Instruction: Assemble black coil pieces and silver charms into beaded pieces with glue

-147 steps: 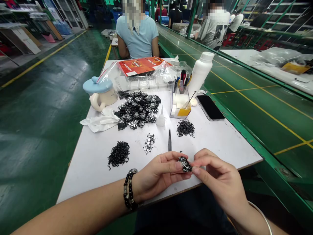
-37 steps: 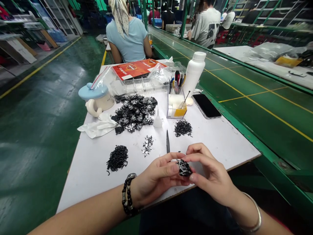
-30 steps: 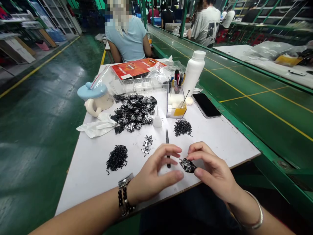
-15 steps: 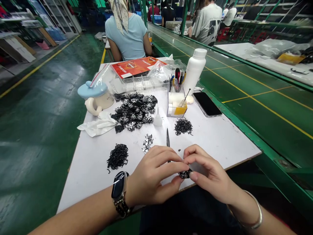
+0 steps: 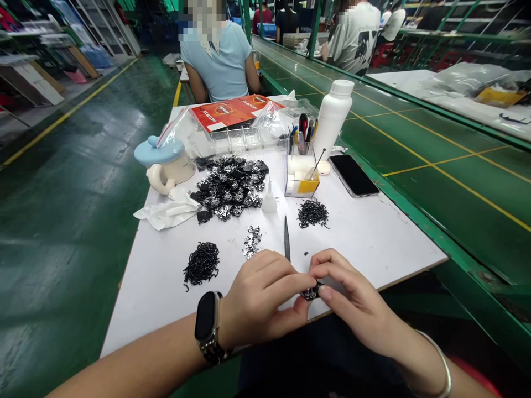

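Observation:
Between my two hands, at the front edge of the white table, is a small black piece with silver detail. My left hand pinches its left side with thumb and fingers. On its right side, the thumb and fingertips of my right hand grip it too; fingers cover much of it. Tweezers lie just beyond my left hand. A little pile of silver pieces is behind that hand. Piles of small black curved parts lie to the left and right.
A heap of black and silver pieces lies mid-table, beside a lidded mug and crumpled tissue. Near it stand a small nozzle bottle, a clear box, a white bottle and a phone. A co-worker sits ahead.
My left fingers have shifted slightly on the black piece, showing a little more of it. Both hands still hold it. The view has moved slightly.

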Motion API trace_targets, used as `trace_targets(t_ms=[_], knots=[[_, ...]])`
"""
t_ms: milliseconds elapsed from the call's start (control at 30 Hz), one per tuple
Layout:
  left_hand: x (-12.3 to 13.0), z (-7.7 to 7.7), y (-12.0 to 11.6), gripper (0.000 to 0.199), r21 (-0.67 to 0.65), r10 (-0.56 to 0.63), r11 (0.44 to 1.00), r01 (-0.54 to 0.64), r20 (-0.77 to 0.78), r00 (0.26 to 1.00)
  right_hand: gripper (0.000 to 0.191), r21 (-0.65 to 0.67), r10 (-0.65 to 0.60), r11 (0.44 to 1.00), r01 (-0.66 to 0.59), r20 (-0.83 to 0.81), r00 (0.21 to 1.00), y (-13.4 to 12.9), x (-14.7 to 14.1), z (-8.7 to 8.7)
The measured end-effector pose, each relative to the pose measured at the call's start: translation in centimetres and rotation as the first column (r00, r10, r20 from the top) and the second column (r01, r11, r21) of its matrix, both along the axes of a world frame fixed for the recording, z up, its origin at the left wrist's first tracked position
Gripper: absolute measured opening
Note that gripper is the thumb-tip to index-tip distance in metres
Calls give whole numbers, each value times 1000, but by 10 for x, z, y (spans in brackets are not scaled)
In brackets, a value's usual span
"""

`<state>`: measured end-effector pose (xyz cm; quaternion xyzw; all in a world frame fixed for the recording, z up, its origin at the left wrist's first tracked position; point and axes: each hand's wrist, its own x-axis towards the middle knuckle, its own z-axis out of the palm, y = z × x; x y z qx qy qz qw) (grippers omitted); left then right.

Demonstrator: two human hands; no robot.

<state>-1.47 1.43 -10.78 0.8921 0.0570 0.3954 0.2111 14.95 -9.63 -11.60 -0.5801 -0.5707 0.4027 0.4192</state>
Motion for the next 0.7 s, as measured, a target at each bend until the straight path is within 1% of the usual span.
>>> trace_targets(t_ms=[100, 233, 333, 400, 533, 700], knots=[[-1, -1, 0, 19, 60, 31, 998, -31, 7, 1000, 16, -62, -2, 998, 3, 9, 1000, -4, -10, 2], [-3, -4, 1, 15, 180, 35, 983, -36, 10, 999, 20, -176, -74, 981, 75, 10, 997, -7, -23, 4], [-4, -4, 2, 17, 264, 42, 963, -47, 25, 999, 24, -201, -111, 974, 110, 2, 994, -7, -31, 6], [-5, -3, 2, 17, 303, 51, 951, -57, 25, 998, 25, -222, -132, 967, 122, -32, 991, -6, -35, 6], [-5, -3, 1, 16, 335, 67, 939, -75, 34, 997, 23, -245, -177, 958, 146, -108, 978, -4, -40, 6], [-5, -4, -1, 14, 339, 90, 936, -99, 43, 995, 30, -234, -238, 950, 207, -110, 965, -6, -44, 1]])
